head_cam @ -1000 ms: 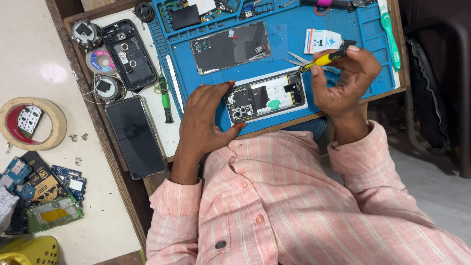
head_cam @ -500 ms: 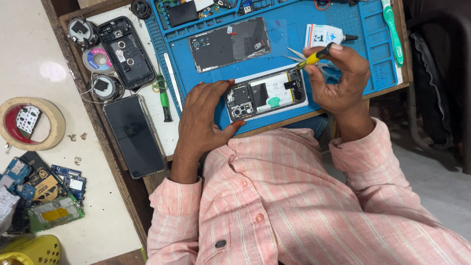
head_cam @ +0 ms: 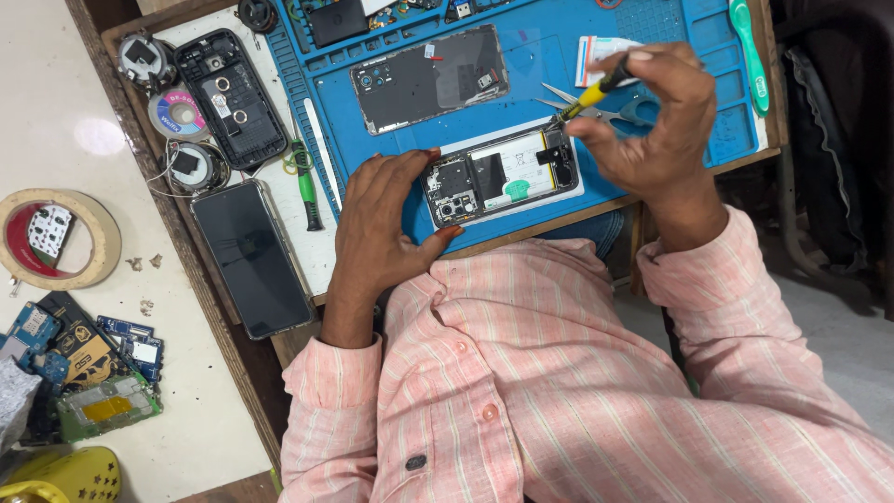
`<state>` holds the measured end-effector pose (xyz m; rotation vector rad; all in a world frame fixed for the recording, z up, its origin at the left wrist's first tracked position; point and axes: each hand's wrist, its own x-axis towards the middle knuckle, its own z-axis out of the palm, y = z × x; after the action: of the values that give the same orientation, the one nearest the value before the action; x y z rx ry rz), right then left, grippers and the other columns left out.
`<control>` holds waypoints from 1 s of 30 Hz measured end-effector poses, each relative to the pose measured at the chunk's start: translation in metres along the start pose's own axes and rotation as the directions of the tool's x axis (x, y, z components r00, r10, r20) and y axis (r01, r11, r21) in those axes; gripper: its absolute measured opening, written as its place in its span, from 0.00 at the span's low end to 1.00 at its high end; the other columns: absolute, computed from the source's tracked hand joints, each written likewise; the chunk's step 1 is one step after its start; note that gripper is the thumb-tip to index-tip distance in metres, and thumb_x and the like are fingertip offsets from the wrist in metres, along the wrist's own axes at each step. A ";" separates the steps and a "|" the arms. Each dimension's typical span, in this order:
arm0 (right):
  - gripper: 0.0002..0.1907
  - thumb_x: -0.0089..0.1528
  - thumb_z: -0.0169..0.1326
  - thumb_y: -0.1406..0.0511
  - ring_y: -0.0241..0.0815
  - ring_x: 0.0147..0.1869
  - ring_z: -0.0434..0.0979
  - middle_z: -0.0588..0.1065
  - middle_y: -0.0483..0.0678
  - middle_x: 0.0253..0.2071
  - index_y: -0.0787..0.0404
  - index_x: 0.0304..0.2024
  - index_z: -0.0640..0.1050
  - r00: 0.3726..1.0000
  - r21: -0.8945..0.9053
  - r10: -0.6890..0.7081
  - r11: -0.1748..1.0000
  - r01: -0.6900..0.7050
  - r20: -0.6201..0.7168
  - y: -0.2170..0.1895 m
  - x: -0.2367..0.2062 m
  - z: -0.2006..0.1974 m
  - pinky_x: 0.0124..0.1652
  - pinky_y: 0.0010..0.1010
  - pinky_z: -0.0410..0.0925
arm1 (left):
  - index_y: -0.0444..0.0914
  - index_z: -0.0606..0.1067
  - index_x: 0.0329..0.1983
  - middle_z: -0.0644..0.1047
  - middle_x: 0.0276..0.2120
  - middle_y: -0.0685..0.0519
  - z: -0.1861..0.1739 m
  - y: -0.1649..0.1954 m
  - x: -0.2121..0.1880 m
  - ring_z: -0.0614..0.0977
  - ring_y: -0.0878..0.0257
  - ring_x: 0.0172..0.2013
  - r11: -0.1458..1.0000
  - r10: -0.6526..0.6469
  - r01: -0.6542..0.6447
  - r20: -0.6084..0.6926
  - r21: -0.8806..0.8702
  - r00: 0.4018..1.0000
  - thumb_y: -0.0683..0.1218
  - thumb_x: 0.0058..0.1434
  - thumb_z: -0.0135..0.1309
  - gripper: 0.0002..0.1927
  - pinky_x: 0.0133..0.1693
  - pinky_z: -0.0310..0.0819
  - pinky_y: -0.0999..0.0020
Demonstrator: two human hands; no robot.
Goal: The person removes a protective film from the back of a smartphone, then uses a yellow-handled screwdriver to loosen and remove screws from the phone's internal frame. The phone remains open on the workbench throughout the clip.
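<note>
Head cam, looking down at the bench. I see the opened phone (head_cam: 503, 177) lying flat on the blue repair mat (head_cam: 652, 140), back cover off, board and battery exposed, near the front edge of the mat. Left hand (head_cam: 382, 219) is spread flat and wide on the mat, fingertips touching the phone's left end, thumb hooked under its lower corner; holding nothing, just bracing. Right hand (head_cam: 656, 121) is closed in a pinch on a yellow-handled screwdriver (head_cam: 589, 96), shaft tilted down-left, tip at the upper right corner of the phone; I can't tell if the tip sits in a screw. Just behind that hand: tweezers (head_cam: 573, 98) on the mat, partly hidden by the fingers, and a small white packet (head_cam: 596, 51). The removed back cover (head_cam: 428, 79), dark, lies inside-up further back on the mat, apart from the phone. Green-handled screwdriver (head_cam: 305, 186) lies on the white strip just left of the mat. Further left on the wooden table (head_cam: 200, 279): a second intact phone (head_cam: 250, 256), screen up, dark; a black phone frame (head_cam: 231, 98); solder wire spools (head_cam: 177, 114). Green toothbrush (head_cam: 750, 51) at the mat's right edge. On the floor to the left: tape roll (head_cam: 56, 237), loose circuit boards (head_cam: 93, 363). Pink striped shirt (head_cam: 559, 373) fills the lower frame.
</note>
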<state>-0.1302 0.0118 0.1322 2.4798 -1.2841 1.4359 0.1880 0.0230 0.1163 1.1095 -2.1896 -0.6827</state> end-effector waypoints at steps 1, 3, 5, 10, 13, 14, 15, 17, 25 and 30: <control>0.27 0.65 0.59 0.63 0.57 0.53 0.81 0.76 0.63 0.50 0.65 0.57 0.59 0.999 0.035 -0.021 0.999 0.020 0.034 0.000 0.000 0.000 0.49 0.38 0.76 | 0.38 0.70 0.64 0.77 0.57 0.47 0.000 0.000 0.000 0.74 0.46 0.59 1.000 -0.002 0.002 0.001 0.001 1.000 0.54 0.46 0.74 0.43 0.66 0.61 0.49; 0.24 0.72 0.59 0.64 0.52 0.55 0.82 0.76 0.60 0.53 0.63 0.58 0.59 0.996 0.161 0.039 0.986 -0.051 0.076 0.000 -0.002 -0.001 0.51 0.34 0.77 | 0.38 0.71 0.64 0.77 0.58 0.47 0.000 -0.001 0.000 0.74 0.46 0.59 1.000 0.002 -0.002 0.002 0.004 1.000 0.54 0.46 0.74 0.43 0.66 0.61 0.49; 0.26 0.70 0.63 0.62 0.49 0.53 0.81 0.76 0.59 0.49 0.62 0.57 0.60 0.997 0.096 0.066 0.993 -0.071 0.048 0.002 -0.002 -0.001 0.49 0.34 0.75 | 0.38 0.71 0.64 0.77 0.57 0.47 0.001 -0.001 0.000 0.74 0.46 0.59 1.000 -0.004 0.004 0.004 0.004 1.000 0.54 0.45 0.74 0.43 0.66 0.61 0.49; 0.26 0.74 0.57 0.60 0.51 0.64 0.77 0.73 0.65 0.59 0.62 0.62 0.57 0.998 0.224 -0.014 0.975 0.000 0.063 0.007 -0.003 -0.001 0.59 0.34 0.75 | 0.38 0.71 0.64 0.77 0.57 0.48 0.002 -0.001 0.000 0.74 0.46 0.59 1.000 -0.003 0.003 -0.004 0.001 1.000 0.55 0.45 0.74 0.44 0.65 0.62 0.50; 0.24 0.70 0.64 0.64 0.48 0.54 0.84 0.78 0.58 0.47 0.62 0.53 0.61 0.987 0.212 0.123 0.967 -0.142 0.099 0.006 -0.001 -0.002 0.48 0.32 0.76 | 0.38 0.71 0.64 0.77 0.57 0.48 0.002 -0.002 0.000 0.74 0.46 0.59 1.000 0.006 -0.006 -0.013 -0.001 1.000 0.55 0.45 0.74 0.44 0.65 0.62 0.49; 0.29 0.66 0.68 0.60 0.48 0.52 0.81 0.77 0.58 0.44 0.62 0.53 0.62 0.995 0.085 0.089 0.992 -0.093 0.049 0.006 0.000 -0.003 0.46 0.34 0.75 | 0.38 0.71 0.64 0.77 0.57 0.48 0.002 -0.002 0.000 0.74 0.46 0.59 1.000 0.005 -0.005 -0.012 -0.001 1.000 0.55 0.45 0.74 0.44 0.65 0.62 0.49; 0.33 0.61 0.72 0.57 0.48 0.49 0.78 0.75 0.58 0.42 0.63 0.52 0.63 0.999 -0.046 0.049 0.998 -0.049 0.004 0.007 0.002 -0.003 0.44 0.36 0.73 | 0.38 0.71 0.64 0.77 0.57 0.48 0.002 -0.002 -0.001 0.74 0.46 0.59 1.000 0.004 -0.004 -0.011 -0.002 1.000 0.55 0.45 0.74 0.44 0.65 0.62 0.49; 0.33 0.63 0.70 0.58 0.49 0.52 0.76 0.73 0.60 0.45 0.64 0.54 0.62 1.000 -0.041 -0.005 0.999 0.006 0.013 0.006 0.005 -0.002 0.46 0.36 0.73 | 0.38 0.71 0.64 0.77 0.57 0.48 0.002 -0.002 0.000 0.74 0.46 0.59 1.000 0.009 -0.009 -0.012 -0.002 1.000 0.55 0.46 0.74 0.43 0.65 0.62 0.49; 0.37 0.54 0.73 0.54 0.48 0.41 0.76 0.71 0.56 0.36 0.64 0.51 0.65 0.997 -0.246 -0.070 0.967 0.064 -0.017 0.003 0.012 -0.002 0.35 0.38 0.71 | 0.38 0.70 0.64 0.78 0.56 0.47 0.002 -0.002 0.000 0.75 0.46 0.58 1.000 0.004 -0.004 -0.009 0.004 1.000 0.55 0.46 0.74 0.44 0.65 0.62 0.49; 0.34 0.59 0.73 0.59 0.46 0.39 0.77 0.73 0.54 0.39 0.63 0.54 0.64 1.000 -0.159 0.016 0.987 -0.018 -0.011 0.001 0.014 -0.002 0.34 0.35 0.70 | 0.37 0.70 0.65 0.78 0.56 0.46 0.002 -0.001 0.000 0.75 0.46 0.58 1.000 0.008 -0.008 -0.017 0.002 1.000 0.55 0.46 0.74 0.44 0.65 0.62 0.48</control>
<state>-0.1290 0.0033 0.1434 2.3627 -1.3630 1.2913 0.1877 0.0228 0.1141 1.1032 -2.1794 -0.6654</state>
